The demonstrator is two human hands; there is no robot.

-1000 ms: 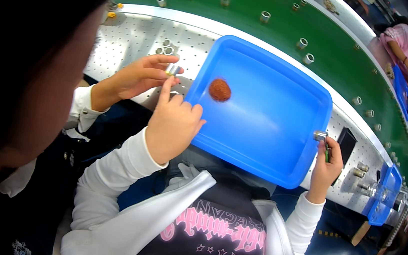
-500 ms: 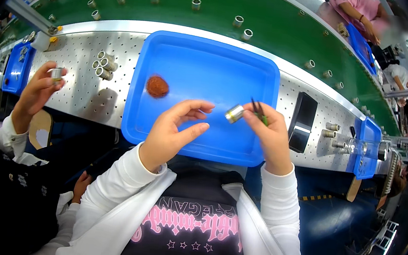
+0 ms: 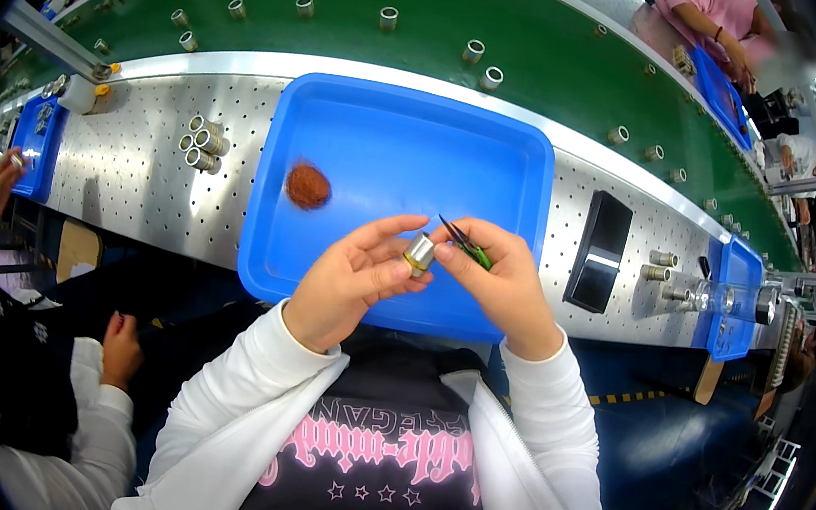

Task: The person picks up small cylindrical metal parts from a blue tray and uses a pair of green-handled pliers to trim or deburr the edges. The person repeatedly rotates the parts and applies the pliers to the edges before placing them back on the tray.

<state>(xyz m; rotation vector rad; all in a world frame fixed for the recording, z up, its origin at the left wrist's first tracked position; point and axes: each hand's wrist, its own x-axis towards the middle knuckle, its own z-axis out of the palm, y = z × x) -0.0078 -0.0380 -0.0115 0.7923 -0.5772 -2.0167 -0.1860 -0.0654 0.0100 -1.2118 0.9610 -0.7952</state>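
Over the blue tray point(image 3: 406, 99), my left hand point(image 3: 349, 284) pinches a short silver metal cylinder point(image 3: 420, 249) with a yellowish band at its lower end. The fingers of my right hand point(image 3: 506, 281) touch the cylinder's right side. That hand also grips a small pointed tool point(image 3: 468, 244) with dark prongs and green grips, perhaps tweezers or snips; its prongs point up and left. A round, reddish-brown fibrous clump point(image 3: 308, 186) lies in the left part of the tray.
Several metal cylinders point(image 3: 205, 139) stand grouped left of the tray on the perforated metal table point(image 3: 146, 165). A black flat case point(image 3: 600, 252) lies to the right. Beyond, a green conveyor belt point(image 3: 353, 32) carries scattered cylinders. A co-worker's hand point(image 3: 4, 179) is at far left.
The cylinder has come leftward from my right hand into my left fingers, and my hands have drawn together. The co-worker's raised hand has moved away to the left.
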